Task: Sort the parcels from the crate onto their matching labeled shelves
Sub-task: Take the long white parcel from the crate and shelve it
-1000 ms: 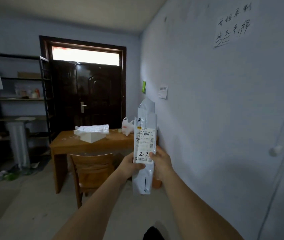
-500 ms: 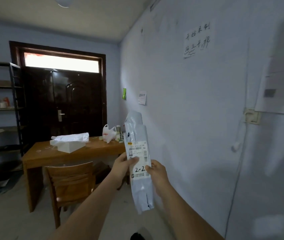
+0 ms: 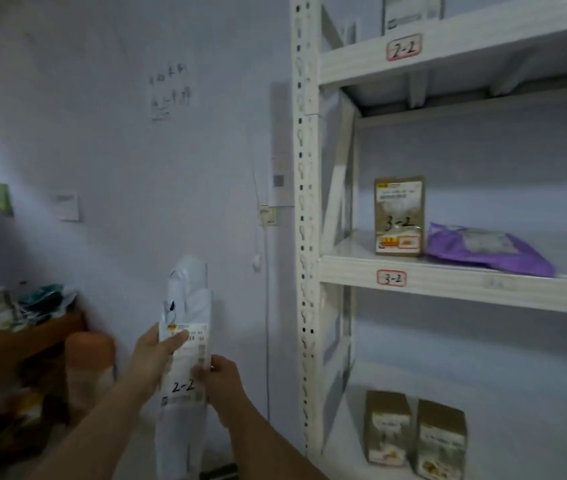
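The rack (image 3: 304,202) stood to the right, its 2-2 label (image 3: 404,47) high up. Both hands, left (image 3: 152,358) and right (image 3: 221,377), gripped the parcel (image 3: 185,341), seemingly limp; lifted that far, it could flop or slip.

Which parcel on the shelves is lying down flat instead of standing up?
The purple parcel on the 3-2 shelf. It lies flat, while the brown box marked 3-2 beside it and the two brown boxes below stand upright.
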Demonstrator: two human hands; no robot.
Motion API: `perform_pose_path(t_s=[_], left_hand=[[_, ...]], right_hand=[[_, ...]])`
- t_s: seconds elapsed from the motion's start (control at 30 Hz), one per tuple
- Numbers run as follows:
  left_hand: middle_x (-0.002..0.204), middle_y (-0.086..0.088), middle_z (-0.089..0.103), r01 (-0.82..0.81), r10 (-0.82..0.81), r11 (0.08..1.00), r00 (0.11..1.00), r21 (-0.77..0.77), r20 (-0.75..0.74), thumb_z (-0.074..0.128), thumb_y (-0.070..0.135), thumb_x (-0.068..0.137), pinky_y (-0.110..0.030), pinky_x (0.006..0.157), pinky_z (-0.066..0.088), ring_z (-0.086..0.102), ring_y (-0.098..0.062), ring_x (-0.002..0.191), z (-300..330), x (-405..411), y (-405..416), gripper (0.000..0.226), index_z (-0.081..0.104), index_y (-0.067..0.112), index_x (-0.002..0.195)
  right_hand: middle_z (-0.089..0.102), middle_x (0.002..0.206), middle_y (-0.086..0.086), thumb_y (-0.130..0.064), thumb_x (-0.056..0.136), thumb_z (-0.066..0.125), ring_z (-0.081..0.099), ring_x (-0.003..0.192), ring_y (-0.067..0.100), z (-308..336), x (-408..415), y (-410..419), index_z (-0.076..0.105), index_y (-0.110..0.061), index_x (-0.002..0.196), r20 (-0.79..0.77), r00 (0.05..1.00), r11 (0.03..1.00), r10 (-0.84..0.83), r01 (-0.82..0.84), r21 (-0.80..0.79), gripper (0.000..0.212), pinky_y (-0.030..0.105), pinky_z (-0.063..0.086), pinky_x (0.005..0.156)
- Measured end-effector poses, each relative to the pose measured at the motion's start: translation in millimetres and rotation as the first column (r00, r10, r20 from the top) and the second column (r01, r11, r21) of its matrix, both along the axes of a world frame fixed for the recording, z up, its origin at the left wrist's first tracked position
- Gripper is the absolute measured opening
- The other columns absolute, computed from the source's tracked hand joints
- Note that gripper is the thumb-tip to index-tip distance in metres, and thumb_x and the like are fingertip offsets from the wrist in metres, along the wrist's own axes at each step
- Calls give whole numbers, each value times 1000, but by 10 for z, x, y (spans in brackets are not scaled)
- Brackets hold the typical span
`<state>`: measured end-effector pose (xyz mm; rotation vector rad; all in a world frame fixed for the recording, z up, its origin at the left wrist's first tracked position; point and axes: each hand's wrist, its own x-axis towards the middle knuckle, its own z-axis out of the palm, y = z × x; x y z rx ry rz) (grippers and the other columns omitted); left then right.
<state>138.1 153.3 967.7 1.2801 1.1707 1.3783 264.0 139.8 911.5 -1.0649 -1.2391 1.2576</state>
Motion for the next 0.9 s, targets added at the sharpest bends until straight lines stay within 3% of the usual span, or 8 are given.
perform_pose_path(t_s=[0.07, 0.17, 0.3, 0.37, 0.43, 0.57, 0.77, 0.9], left_hand=[[94, -22, 68, 42, -41, 999, 998, 25, -45, 60, 4, 87, -38, 62, 56, 67, -35, 77, -28, 197, -196, 13, 60, 4, 100], [92, -21, 68, 159, -159, 987, 986, 8, -57, 61, 3, 87, -31, 50, 55, 67, -33, 76, -112, 443, -495, 16, 60, 0, 102], [96, -22, 69, 308, -308, 951, 951, -30, -28, 62, 5, 87, -36, 64, 55, 67, -33, 79, -293, 748, -900, 15, 63, 1, 102], [94, -19, 70, 362, -362, 931, 932, -54, 2, 63, 5, 86, -34, 62, 56, 69, -27, 73, -372, 925, -1126, 14, 64, 2, 100], [92, -19, 70, 431, -428, 900, 903, -65, 44, 62, 3, 86, -32, 58, 58, 71, -23, 67, -421, 1114, -1334, 15, 63, 0, 101], [100, -19, 71, 564, -562, 825, 826, -44, 50, 62, 7, 87, -41, 70, 59, 71, -30, 83, -338, 1521, -1691, 24, 61, 3, 110], [105, -17, 70, 664, -664, 747, 748, -40, 20, 63, 10, 87, -53, 84, 54, 69, -32, 91, -121, 2219, -2135, 24, 60, 6, 111], [107, -14, 70, 702, -703, 711, 712, -29, 10, 64, 13, 87, -54, 86, 53, 68, -32, 93, -44, 2690, -2454, 20, 61, 12, 107]], right_hand=[[70, 105, 10, -11, 86, 58, 69, 94, 25, -71, 130, -237, 67, -10, 103, -2, 996, 995, -92, 92, -34, 20, 37, 58, 82], [71, 104, 9, -10, 87, 57, 69, 95, 24, -170, 331, -634, 66, -7, 104, -13, 972, 970, -235, 233, -74, 19, 37, 58, 84], [71, 99, 13, -8, 87, 57, 69, 94, 28, -314, 602, -1295, 68, -9, 98, 31, 922, 920, -387, 388, -50, 16, 40, 57, 86], [72, 99, 11, -9, 87, 58, 69, 93, 26, -363, 753, -1609, 70, -17, 91, 78, 889, 890, -451, 455, -40, 15, 41, 56, 86], [72, 99, 12, -9, 89, 57, 70, 86, 23, -373, 920, -1889, 69, -13, 93, 105, 862, 862, -496, 503, -59, 13, 32, 59, 75], [71, 95, 10, -12, 92, 54, 67, 74, 15, -240, 1278, -2378, 66, -10, 105, 153, 797, 799, -584, 598, -66, 18, 20, 51, 56], [71, 102, 14, -8, 88, 57, 70, 88, 28, -43, 1861, -2923, 67, -5, 108, 116, 688, 690, -716, 723, -24, 22, 38, 59, 77], [70, 106, 16, -6, 89, 56, 68, 91, 28, 45, 2298, -3300, 66, -1, 111, 102, 649, 652, -754, 758, -5, 24, 31, 57, 75]])
